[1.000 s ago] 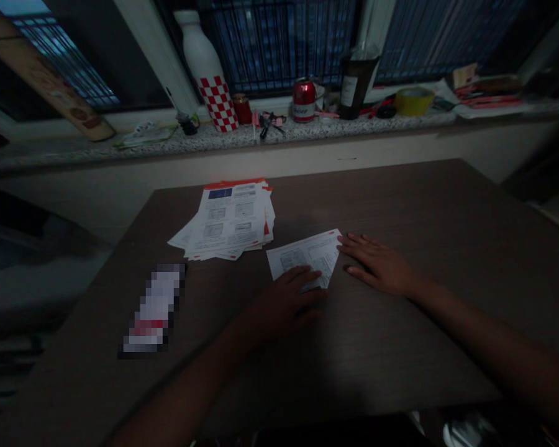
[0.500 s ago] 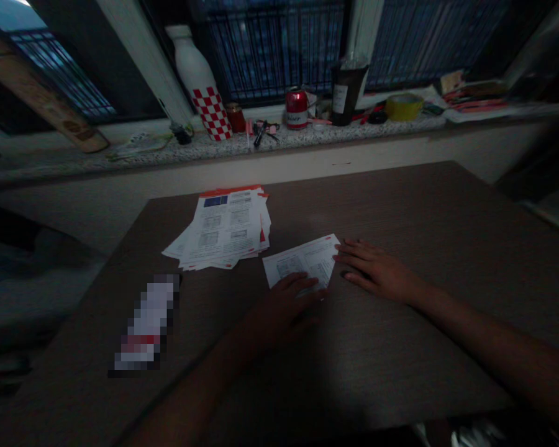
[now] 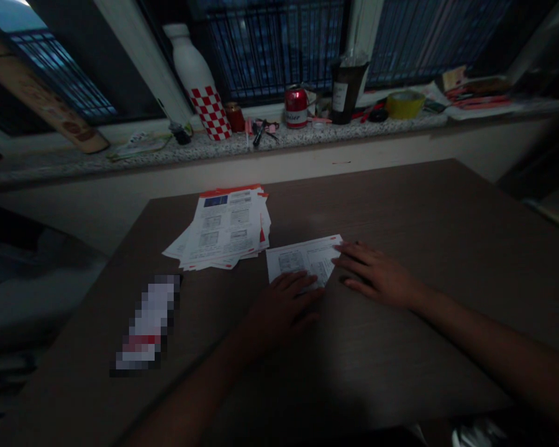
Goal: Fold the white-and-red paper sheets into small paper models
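Your left hand lies flat and open on the near edge of a printed paper sheet, on a brown wood-grain table. Your right hand, also open, touches the sheet's right corner. Neither hand grips it.

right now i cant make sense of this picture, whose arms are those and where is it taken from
No machine here: these are a person's own two bare hands, filmed by one camera worn on their head, looking forward and down. On a brown wood-grain table lie a stack of printed papers and a single sheet. The left hand rests on the sheet's lower edge, and the right hand has its fingertips at its right edge; neither grips anything. A blurred object lies further left. Behind, a stone window sill holds a white bottle, a red can and tape.
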`<state>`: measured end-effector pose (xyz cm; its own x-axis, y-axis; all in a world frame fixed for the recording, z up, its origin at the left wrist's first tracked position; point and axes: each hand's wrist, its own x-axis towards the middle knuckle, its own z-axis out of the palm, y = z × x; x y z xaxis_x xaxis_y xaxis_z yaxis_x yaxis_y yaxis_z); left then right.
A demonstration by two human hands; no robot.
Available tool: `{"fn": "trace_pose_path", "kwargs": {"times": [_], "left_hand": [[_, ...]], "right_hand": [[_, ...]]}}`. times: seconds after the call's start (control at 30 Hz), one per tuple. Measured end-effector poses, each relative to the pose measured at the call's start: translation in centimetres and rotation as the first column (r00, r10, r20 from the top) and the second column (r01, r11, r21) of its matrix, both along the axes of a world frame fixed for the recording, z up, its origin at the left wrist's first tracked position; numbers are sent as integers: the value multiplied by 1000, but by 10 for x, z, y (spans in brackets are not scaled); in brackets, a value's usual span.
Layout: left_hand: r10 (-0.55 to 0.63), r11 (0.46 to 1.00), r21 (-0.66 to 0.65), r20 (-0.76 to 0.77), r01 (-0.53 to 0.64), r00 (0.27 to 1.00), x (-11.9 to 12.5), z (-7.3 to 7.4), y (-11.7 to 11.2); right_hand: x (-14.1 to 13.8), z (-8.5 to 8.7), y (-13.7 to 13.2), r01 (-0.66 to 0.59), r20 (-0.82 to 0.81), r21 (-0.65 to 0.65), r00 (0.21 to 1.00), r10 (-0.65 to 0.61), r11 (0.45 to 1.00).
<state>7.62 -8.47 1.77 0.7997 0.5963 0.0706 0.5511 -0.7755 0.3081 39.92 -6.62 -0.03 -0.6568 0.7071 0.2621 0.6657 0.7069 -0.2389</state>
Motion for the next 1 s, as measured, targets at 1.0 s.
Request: {"fn": "trace_pose_path", "kwargs": {"times": [1.0], "left_hand": [[-15, 996, -83, 100, 24, 995, -4, -6, 3]], "right_hand": [[-23, 1, -13, -149, -19, -72, 989, 148, 986]]}}
